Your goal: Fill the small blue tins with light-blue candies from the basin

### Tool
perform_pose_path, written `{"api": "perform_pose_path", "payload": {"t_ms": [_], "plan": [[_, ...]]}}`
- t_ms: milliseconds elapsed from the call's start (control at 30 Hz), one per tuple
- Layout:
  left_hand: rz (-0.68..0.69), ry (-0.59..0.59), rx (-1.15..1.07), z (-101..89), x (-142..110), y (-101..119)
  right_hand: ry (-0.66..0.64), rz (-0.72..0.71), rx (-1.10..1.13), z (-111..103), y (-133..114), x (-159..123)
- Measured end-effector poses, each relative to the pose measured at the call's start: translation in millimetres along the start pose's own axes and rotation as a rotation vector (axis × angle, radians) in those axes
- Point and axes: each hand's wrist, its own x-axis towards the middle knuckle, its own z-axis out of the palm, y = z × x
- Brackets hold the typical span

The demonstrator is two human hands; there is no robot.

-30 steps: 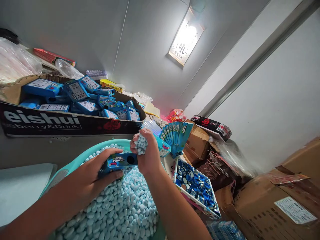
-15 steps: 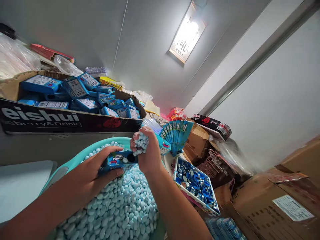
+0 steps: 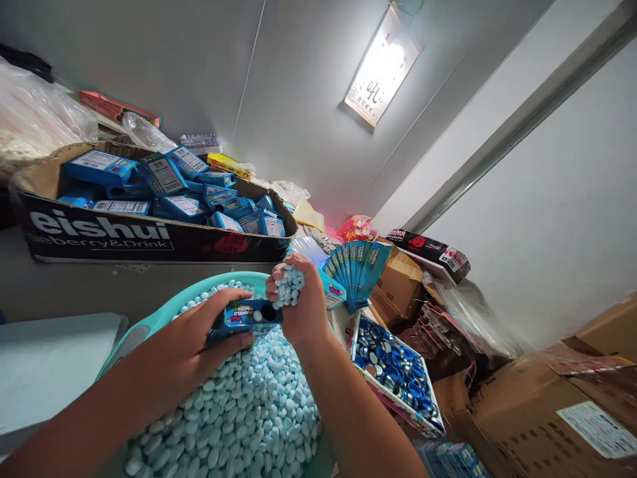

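Note:
My left hand [image 3: 209,335] is closed around a small blue candy box [image 3: 243,317] printed "Caramelo Macizo". A round dark hole shows at the box's right end, with a pale tablet beside or in it. Close by that end, my right hand [image 3: 304,302] is cupped around a handful of pale blue candies [image 3: 290,285]. Both hands are over a turquoise basin [image 3: 172,311] heaped with loose pale blue oval candies [image 3: 239,415]. My left palm hides part of the box.
Behind the basin, a black carton [image 3: 199,247] holds many blue boxes [image 3: 162,176]. Flat blue cartons [image 3: 355,269] stand fanned out at right, near a white tray of blue and silver caps [image 3: 393,362]. Brown cardboard boxes [image 3: 537,398] fill the right; a pale lid-like panel [image 3: 54,365] lies left.
The whole view has shifted slightly, so things appear a little further right. Both hands keep their grips, the handful of candies still close to the box's holed end.

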Motion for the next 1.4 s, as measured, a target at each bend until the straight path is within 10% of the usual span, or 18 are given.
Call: {"api": "perform_pose_path", "payload": {"t_ms": [1400], "plan": [[0.010,0.058,0.091,-5.6,-5,12,-0.107,-0.093,-0.060,2,1,-11]]}}
